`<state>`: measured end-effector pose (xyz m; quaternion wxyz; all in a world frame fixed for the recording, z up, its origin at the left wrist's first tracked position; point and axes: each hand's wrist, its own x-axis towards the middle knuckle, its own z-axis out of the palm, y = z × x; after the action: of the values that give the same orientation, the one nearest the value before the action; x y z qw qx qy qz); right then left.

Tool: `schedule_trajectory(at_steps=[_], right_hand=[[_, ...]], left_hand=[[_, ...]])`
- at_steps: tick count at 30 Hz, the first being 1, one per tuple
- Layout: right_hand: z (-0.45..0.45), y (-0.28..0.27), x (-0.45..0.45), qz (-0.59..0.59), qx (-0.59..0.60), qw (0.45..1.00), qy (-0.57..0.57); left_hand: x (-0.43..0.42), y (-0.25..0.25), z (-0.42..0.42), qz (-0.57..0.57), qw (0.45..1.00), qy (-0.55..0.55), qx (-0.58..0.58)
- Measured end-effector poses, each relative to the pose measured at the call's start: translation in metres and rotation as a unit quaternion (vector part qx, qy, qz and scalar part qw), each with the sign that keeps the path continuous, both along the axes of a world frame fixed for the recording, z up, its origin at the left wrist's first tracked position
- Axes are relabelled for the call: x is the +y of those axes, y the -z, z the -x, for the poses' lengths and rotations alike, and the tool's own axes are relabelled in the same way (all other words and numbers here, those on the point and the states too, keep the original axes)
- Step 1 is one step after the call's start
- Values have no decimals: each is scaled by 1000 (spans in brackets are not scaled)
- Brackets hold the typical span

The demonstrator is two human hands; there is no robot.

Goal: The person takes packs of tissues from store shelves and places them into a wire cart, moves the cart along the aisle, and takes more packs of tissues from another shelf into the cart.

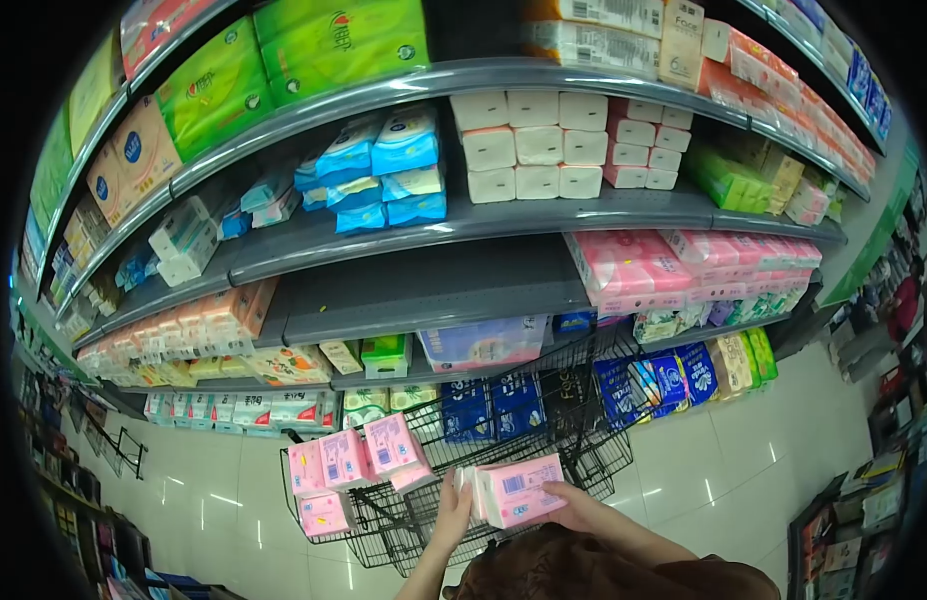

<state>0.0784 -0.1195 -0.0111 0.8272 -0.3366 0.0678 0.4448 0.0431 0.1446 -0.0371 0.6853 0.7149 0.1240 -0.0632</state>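
Between my two hands is a pink tissue pack [524, 490] with a white end, held above the black wire cart [389, 515]. My left hand [454, 508] is closed at its left end, where a second white-ended edge shows; I cannot tell whether that is a separate pack. My right hand [576, 506] grips the pack's right side, fingers partly hidden beneath. Several similar pink packs lie at the cart's left end, among them an upper pack [392, 445] and a lower pack [327, 514].
Ahead stands a long grey shelf [384, 290] with stacked tissue goods. Pink bundles [634, 265] sit on its right, blue packs [409, 140] higher up. Dark blue packages [494, 405] stand low behind the cart. Tiled floor [704, 470] shows at right, beside another display [844, 550].
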Motion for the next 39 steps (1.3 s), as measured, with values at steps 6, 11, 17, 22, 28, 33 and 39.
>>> schedule_trajectory(at_steps=[6, 11, 17, 22, 28, 33, 39], right_hand=[[-24, -6, -47, 17, -19, 1000, -9], [-51, -22, -92, 58, -73, 995, -46], [-76, -67, -137, 171, -127, 967, -143], [-97, -71, -167, 182, -234, 939, -174], [-109, -106, -192, 242, -307, 912, -122], [-150, -123, -215, 130, -267, 955, 9], [-259, -184, -255, 234, -349, 861, 287]], left_hand=[[-45, 9, 3, 53, 998, -29, -16], [-83, 20, -3, 92, 995, 2, 30], [-111, 24, -29, 167, 982, 9, 83], [-143, 15, -46, 196, 975, 4, 105], [-176, 29, -69, 215, 973, -21, 86], [-193, 23, -76, 293, 948, -65, 108], [-203, 25, -66, 330, 929, -126, 108]])
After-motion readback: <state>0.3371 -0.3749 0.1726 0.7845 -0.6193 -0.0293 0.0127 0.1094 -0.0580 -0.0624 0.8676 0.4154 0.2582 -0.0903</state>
